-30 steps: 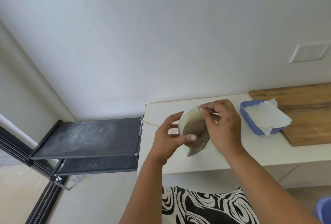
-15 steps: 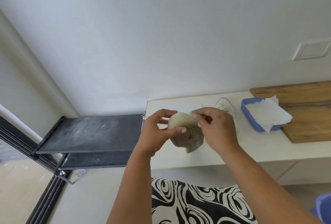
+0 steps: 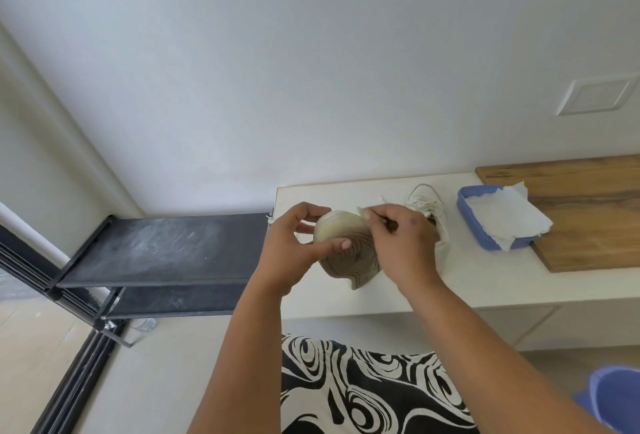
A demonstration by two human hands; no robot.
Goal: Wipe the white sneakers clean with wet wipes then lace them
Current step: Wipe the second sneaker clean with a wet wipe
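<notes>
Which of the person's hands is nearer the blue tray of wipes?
Right. The right hand is beside the blue tray; the left hand is farther, across the sneaker.

black shelf rack (image 3: 162, 250) left; wooden board (image 3: 588, 211) right.

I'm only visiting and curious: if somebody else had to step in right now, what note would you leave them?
Left hand: grips the toe of the raised sneaker, sole toward the camera.
Right hand: pinches a small pale piece, probably a wipe, at the sole's edge.
Second sneaker: on the counter behind the right hand, mostly hidden, loose laces showing.
Blue tub with a white sheet: right of it, partly on the wooden board.
Done: cannot tell how clean either shoe is.
Left: finish wiping both, then lace them.
</notes>
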